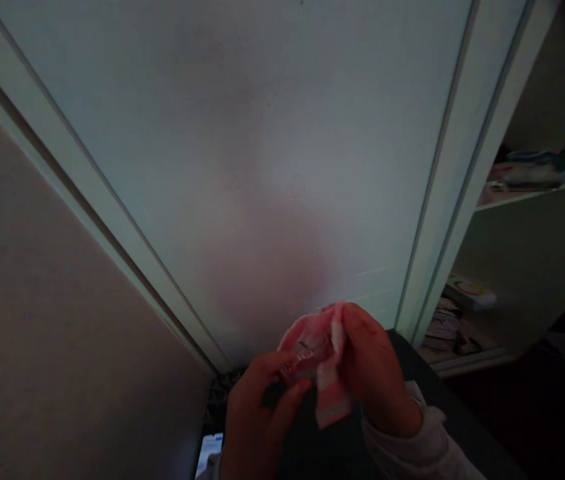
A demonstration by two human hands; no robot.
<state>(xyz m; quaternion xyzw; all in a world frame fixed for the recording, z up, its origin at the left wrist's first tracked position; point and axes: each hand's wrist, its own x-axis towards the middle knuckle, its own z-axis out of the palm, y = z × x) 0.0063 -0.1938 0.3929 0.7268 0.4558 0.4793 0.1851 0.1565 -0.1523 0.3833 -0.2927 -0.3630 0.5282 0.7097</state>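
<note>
A pink and white cloth (333, 399) is bunched around a small clear, shiny object (309, 348), whose kind I cannot make out. My left hand (257, 403) is closed on the near left side of this object, thumb below and fingers above. From the right, my right hand (375, 363) grips the cloth, its fingers partly hidden behind the folds. One end of the cloth hangs down beneath my right hand. Both hands are held above a dark surface (307, 447), close to a pale panel.
The pale framed panel (287, 133) stands right in front. A brown-grey board (62, 300) slants along the left. At the lower left lies a lit phone (209, 453). Open shelves (537, 197) on the right hold a white box (469, 292) and several other items. The light is dim.
</note>
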